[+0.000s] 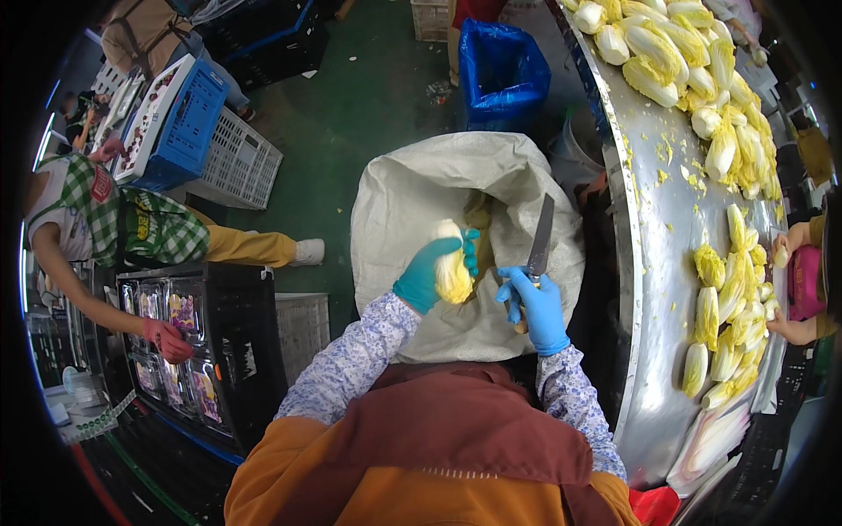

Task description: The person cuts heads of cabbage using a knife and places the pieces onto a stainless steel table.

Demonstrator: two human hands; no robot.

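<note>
Over a big white woven sack (395,188) I hold a small napa cabbage (452,270) in my left hand (428,273), which wears a green glove. Its pale end points away from me and its yellow leaf end toward me. My right hand (537,307), in a blue glove, is closed around the handle of a knife (542,235). The blade points up and away from me, apart from the cabbage. The sack's mouth gapes beneath both hands, and some yellowish leaf pieces (478,217) show inside it.
On the right, a metal table (653,289) carries heaped napa cabbages (693,66); a co-worker's hands (789,245) reach in at its far side. A blue-lined bin (500,79) stands beyond the sack. At left, another person in red gloves touches a black crate (250,333) of packages, near a blue crate (195,123).
</note>
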